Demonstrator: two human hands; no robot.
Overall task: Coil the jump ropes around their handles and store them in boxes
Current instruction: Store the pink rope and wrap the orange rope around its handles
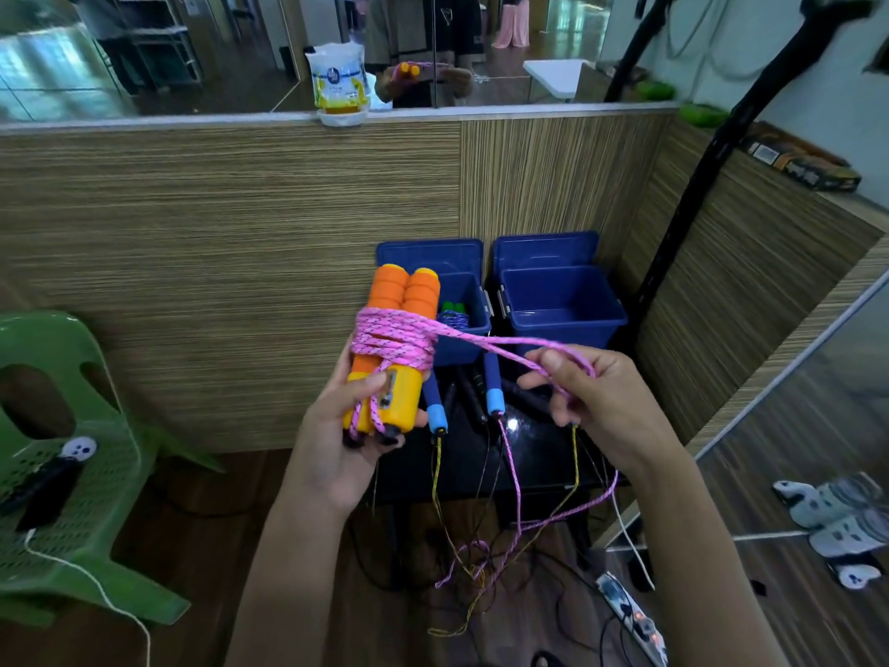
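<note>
Soft, limp pink rope, light but tangle-prone; best guided near the coil. Left hand gripping paired orange handles above the dark bench, fingers curled round. Right hand pinching the loose strand, fingers narrowly closed.

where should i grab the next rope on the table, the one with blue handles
Probably by the blue handles, not the cord. Both lie on the black table in front of the boxes, foam ends toward you, cords dangling over the near edge. Come from above, gather both handles side by side, then lift so the cord trails free.
</note>
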